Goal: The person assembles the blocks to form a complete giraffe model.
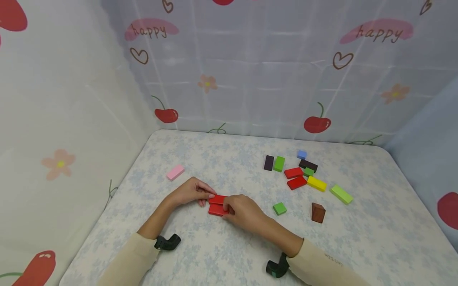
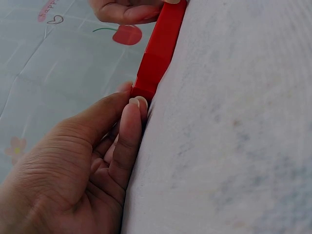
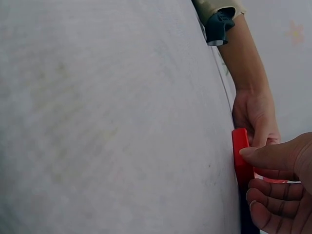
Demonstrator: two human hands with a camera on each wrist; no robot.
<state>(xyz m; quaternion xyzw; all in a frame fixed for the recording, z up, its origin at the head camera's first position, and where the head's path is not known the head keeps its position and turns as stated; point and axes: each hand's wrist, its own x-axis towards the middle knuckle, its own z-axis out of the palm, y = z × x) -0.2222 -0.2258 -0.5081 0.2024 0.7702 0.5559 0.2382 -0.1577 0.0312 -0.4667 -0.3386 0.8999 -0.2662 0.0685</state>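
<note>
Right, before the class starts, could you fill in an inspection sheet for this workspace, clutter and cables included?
Surface: table with a pale, blue-patterned cover.
Job's things: two red blocks, close together.
Clutter: a pink block at left; at right, two more red blocks, green blocks, black blocks, a blue block, a yellow block and a brown block.
Hands: left hand pinches a red block at its left end; right hand grips at the right end.
Cables: nothing seen.
Surroundings: curtain printed with cherries, flowers, hearts and "happy".

Pale sheeting [image 1: 247, 79] behind and left, printed cherries [image 1: 166, 115], flowers [image 1: 207, 84]; blue-mottled white tabletop [image 1: 222, 159], rounded far corners.
</note>
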